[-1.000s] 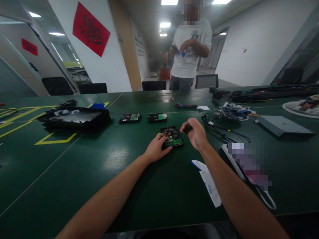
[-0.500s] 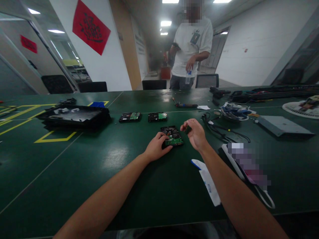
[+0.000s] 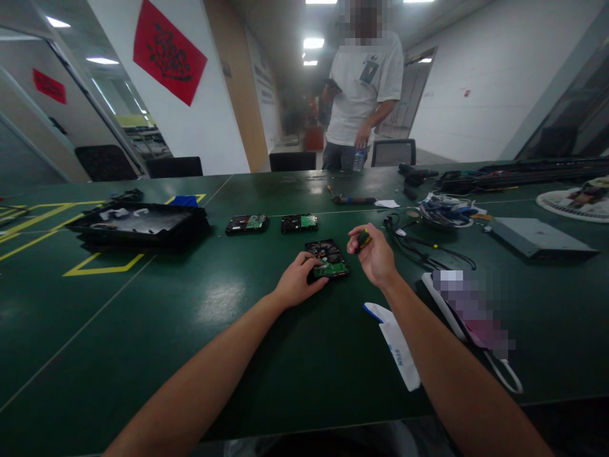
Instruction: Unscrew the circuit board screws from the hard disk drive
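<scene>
A hard drive [image 3: 332, 268] lies on the green table in front of me, its green circuit board facing up. My left hand [image 3: 299, 279] grips its left side, with fingers over the board and the thumb along the near edge. Just right of the drive and slightly above the table, my right hand [image 3: 373, 254] is closed around a screwdriver [image 3: 363, 238] with a yellow and dark handle. The screwdriver's shaft is not discernible. Two more hard drives, one on the left [image 3: 246, 223] and one nearer the middle [image 3: 299, 223], lie farther back.
Black trays [image 3: 137, 225] are stacked at left. Black cables [image 3: 419, 251], a bundle of wires [image 3: 447, 212] and a grey metal box [image 3: 540, 237] lie at right. A white packet [image 3: 397, 352] lies by my right forearm. Across the table stands a person [image 3: 364, 95] holding a bottle.
My right hand has turned slightly, showing more of the screwdriver's yellow handle. My left hand stays on the hard drive. The view has shifted a little.
</scene>
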Motion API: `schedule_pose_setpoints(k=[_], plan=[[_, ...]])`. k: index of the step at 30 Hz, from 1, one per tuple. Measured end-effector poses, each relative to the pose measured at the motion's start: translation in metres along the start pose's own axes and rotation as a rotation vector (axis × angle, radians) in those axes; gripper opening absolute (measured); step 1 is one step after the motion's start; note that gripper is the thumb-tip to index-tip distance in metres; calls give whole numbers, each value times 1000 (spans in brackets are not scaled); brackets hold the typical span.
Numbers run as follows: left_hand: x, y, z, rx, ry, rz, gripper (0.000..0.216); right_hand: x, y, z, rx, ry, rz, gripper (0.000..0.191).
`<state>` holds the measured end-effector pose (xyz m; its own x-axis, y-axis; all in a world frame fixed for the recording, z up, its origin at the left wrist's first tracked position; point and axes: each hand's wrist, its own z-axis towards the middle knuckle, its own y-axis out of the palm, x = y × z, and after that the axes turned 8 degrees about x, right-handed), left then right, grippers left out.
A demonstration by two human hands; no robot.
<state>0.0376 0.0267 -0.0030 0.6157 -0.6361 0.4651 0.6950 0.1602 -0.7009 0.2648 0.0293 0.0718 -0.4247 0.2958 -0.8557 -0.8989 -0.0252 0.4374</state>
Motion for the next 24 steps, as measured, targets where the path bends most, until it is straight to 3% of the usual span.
schedule_pose_setpoints(k=[8, 16, 21, 24], plan=[[-2, 2, 0, 8, 1, -30, 43, 9, 4, 2, 36, -100, -76, 17], [2, -1, 1, -2, -4, -2, 43, 1, 2, -2, -36, -69, -38, 27], [2, -1, 1, -5, -11, -2, 43, 0, 3, -2, -26, -14, 36, 46], [2, -1, 1, 1, -7, -9, 42, -1, 1, -1, 4, -25, -16, 40]])
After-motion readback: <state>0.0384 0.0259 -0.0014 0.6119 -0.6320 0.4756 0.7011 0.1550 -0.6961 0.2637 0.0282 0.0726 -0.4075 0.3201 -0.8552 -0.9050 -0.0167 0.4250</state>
